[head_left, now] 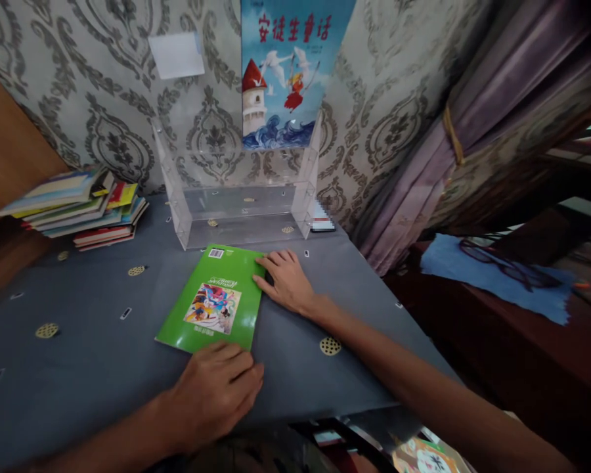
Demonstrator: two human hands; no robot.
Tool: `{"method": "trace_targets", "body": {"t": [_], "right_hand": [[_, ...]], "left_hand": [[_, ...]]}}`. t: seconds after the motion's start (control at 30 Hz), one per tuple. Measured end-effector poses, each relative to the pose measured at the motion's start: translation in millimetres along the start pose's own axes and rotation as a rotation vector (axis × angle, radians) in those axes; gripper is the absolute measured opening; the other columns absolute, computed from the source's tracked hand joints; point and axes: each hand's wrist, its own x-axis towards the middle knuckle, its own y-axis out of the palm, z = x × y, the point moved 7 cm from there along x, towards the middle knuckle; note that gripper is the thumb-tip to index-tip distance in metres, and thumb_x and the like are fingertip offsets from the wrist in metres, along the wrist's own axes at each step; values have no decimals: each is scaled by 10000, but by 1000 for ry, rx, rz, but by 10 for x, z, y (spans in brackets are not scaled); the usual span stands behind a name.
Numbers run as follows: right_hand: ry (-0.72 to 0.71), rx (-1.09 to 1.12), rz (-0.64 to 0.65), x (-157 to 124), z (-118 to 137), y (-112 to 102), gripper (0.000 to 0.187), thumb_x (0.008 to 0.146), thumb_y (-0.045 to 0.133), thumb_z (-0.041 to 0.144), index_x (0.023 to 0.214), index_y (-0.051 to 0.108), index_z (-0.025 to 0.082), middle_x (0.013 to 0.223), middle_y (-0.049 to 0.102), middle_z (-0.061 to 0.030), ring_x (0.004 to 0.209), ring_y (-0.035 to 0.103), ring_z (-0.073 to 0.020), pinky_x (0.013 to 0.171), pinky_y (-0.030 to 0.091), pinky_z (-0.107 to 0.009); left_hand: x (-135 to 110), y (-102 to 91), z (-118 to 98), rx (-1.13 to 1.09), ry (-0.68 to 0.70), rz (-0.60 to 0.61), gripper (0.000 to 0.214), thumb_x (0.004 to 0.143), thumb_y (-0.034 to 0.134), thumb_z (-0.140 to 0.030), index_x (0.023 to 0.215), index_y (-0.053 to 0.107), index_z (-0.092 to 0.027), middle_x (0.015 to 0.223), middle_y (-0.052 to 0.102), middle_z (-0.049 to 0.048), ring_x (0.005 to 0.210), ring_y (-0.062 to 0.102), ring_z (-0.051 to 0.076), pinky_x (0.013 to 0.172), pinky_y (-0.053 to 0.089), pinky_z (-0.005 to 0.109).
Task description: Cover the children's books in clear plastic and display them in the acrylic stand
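Observation:
A thin green book point(215, 299) lies flat on the grey cloth-covered table point(88, 355), its cover showing a colourful cartoon picture. My left hand point(217, 393) rests at the book's near edge, fingers curled and touching the corner. My right hand point(285, 281) lies at the book's right edge, fingers stretched flat onto the cover's far right corner. Neither hand lifts the book. Behind the book stands a clear acrylic rack point(241, 197) against the wall, holding a blue picture book point(288, 72) upright in its upper tier.
A stack of several thin books point(79, 207) sits at the table's far left. Patterned wallpaper backs the table. Purple curtains point(453, 131) hang at the right, above a dark wooden surface with a blue cloth point(497, 276). More books lie at the bottom edge point(423, 456).

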Motion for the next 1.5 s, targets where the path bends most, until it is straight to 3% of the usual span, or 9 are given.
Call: {"method": "trace_targets", "body": {"t": [0.1,0.17,0.27,0.37,0.7,0.93,1.13,1.3,1.5], "right_hand": [[-36,-37,-32,-186,130,-92,358,968,567,417,1183,661,147,1058,671,-123,1066,553,-296,1073,372,-519],[-57,-57,-39,-297,222,-139,342,962,579,413,1162,665,149,1033,666,-123,1043,557,-296,1070,380,-521],[-98,-79,-38,-437,365,-184,323,971,561,396,1154,666,152,992,657,-127,985,556,-297,1001,438,-506],[-131,-91,-25,-526,490,-192,324,968,558,346,1196,653,136,1001,644,-146,977,546,-308,921,484,-486],[-174,-101,17,-480,678,-121,354,946,548,228,1269,617,99,1072,635,-179,1035,554,-322,953,505,-519],[-150,-66,30,-459,638,-118,364,931,595,255,1265,624,115,1079,639,-164,1047,572,-318,967,498,-517],[-159,57,97,-101,767,-87,255,993,523,305,1132,672,152,1071,687,-120,1043,613,-277,1018,478,-489],[-206,138,121,518,1041,195,383,1027,431,277,1348,550,103,1442,556,-184,1374,482,-276,1135,417,-477],[-158,134,214,861,1059,573,512,1017,445,343,1403,483,9,1504,486,-225,1461,387,-308,1195,349,-506]], "left_hand": [[-232,-97,49,90,-74,-62,131,969,505,-146,964,634,-169,713,631,1,648,587,155,613,458,311],[-407,-94,140,201,-99,-24,191,977,491,-153,1094,641,-170,751,653,12,707,615,169,687,488,319],[-635,-103,408,328,-174,66,317,1013,427,-199,1280,599,-189,870,697,43,862,656,199,822,520,338],[-767,-214,719,341,-257,82,329,1052,366,-323,1217,631,-219,992,705,67,936,654,211,812,539,332],[-860,-303,1430,306,-373,178,372,1059,356,-406,1241,648,-265,929,616,51,864,566,196,586,450,242],[-856,-331,1579,229,-383,183,365,1047,387,-434,1230,659,-275,944,613,41,868,566,191,652,471,270],[-647,-274,1694,223,-381,180,368,1038,402,-448,1222,640,-235,1091,657,67,986,606,221,871,513,386],[-514,-79,2092,223,-486,48,453,1053,312,-414,1294,566,-126,1307,624,161,1246,567,279,1057,471,501],[-628,136,2391,244,-535,24,498,1039,283,-390,1323,564,-93,1422,574,195,1351,521,301,1109,442,527]]}}
